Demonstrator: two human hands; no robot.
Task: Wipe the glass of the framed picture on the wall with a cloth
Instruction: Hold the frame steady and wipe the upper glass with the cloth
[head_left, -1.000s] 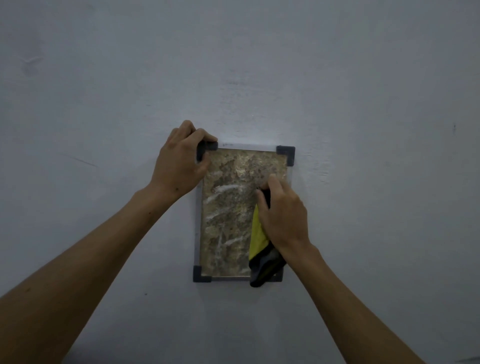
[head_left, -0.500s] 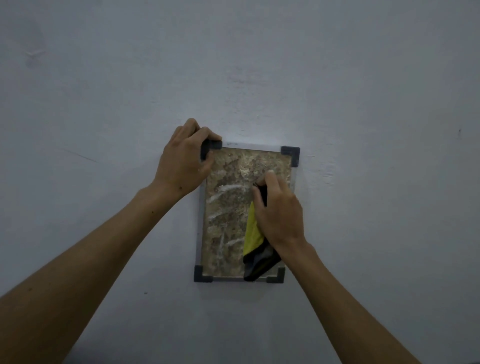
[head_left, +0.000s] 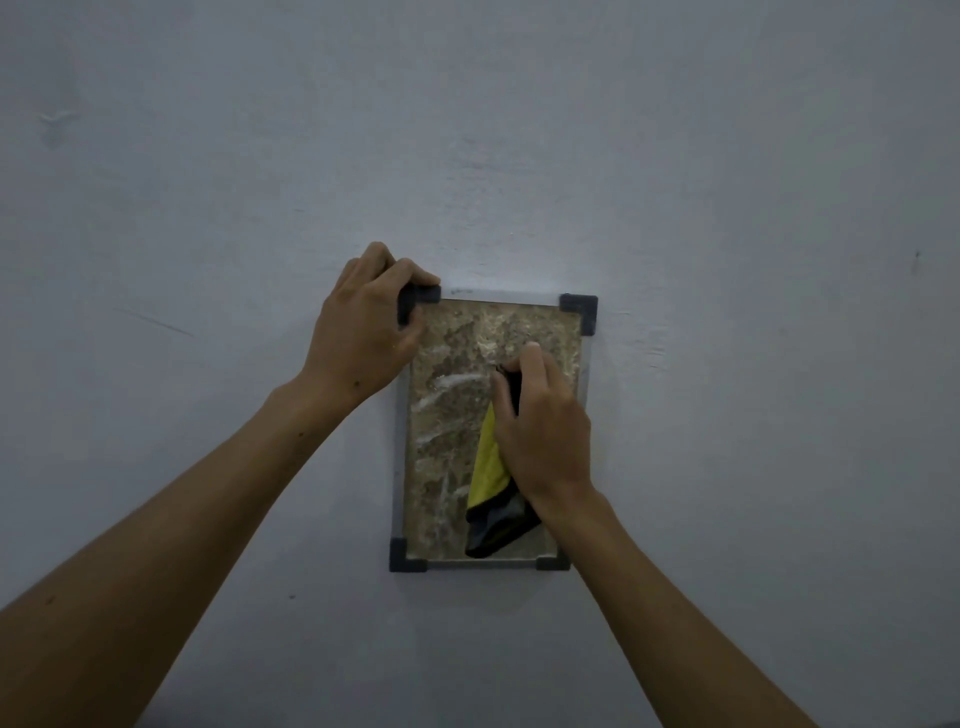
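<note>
A small framed picture (head_left: 578, 310) with a pale rim and dark corner pieces hangs upright on the wall. Its glass (head_left: 447, 426) covers a mottled brown image and carries whitish smears on the left half. My left hand (head_left: 363, 332) grips the frame's top left corner. My right hand (head_left: 543, 431) presses a yellow and dark grey cloth (head_left: 491, 493) flat against the right half of the glass. The cloth's loose end hangs down toward the bottom right corner. My right hand hides most of the cloth's upper part.
A plain pale grey wall (head_left: 727, 208) surrounds the picture on all sides, with faint scuffs (head_left: 156, 322) at left and a small dark mark (head_left: 917, 254) at right.
My right hand with the cloth has slid up and slightly left on the glass. My left hand has kept its grip on the top left corner.
</note>
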